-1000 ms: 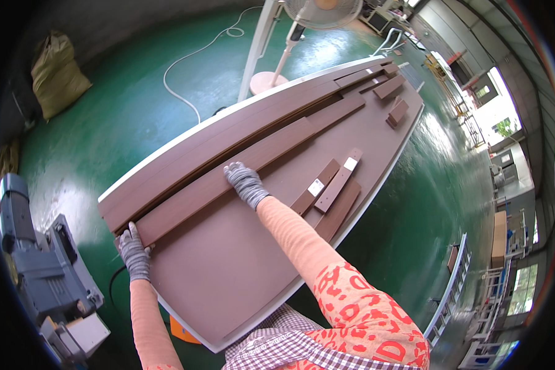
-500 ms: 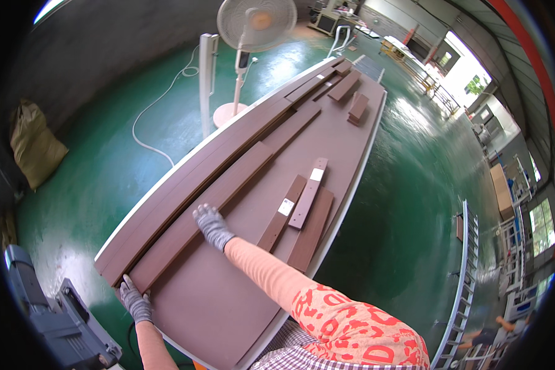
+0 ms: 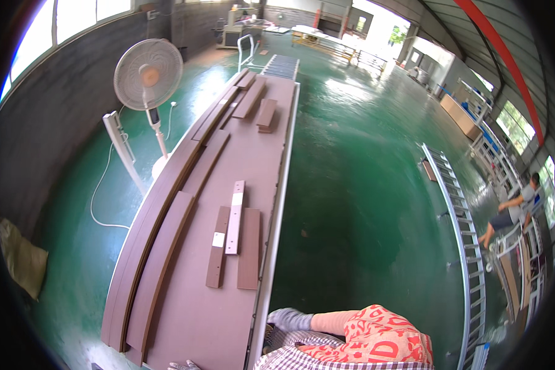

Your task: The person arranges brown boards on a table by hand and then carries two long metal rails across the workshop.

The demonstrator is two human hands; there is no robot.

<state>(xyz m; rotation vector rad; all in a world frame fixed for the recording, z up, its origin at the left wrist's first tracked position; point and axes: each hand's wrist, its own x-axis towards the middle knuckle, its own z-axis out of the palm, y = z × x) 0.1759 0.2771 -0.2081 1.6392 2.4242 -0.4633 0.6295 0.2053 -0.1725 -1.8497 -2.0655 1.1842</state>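
Note:
My left hand (image 3: 184, 365), in a grey glove, only just shows at the lower edge; its fingers seem apart on the near end of the brown tabletop (image 3: 209, 333). My right hand (image 3: 290, 319), gloved in grey too, is by my checked apron, just beyond the table's right edge. Its fingers are blurred, so I cannot see whether it holds anything. Along the table's left side run a long brown board (image 3: 143, 246) and a second brown board (image 3: 160, 265), side by side. Near the middle lie a short brown strip with a white label (image 3: 218, 246), a paler drilled strip (image 3: 235, 219) and a plain brown piece (image 3: 248, 246).
More brown pieces (image 3: 250, 98) and a small stack (image 3: 266, 115) lie at the far end. Beyond them is a roller conveyor (image 3: 280, 66). Left stands a fan (image 3: 148, 74) beside a pale post (image 3: 122, 148). A metal roller frame (image 3: 459, 228) and a seated person (image 3: 512, 206) are at right.
Both hands have left the near board. My right hand has drawn back to my body, my left to the lower edge. The view has swung up and right.

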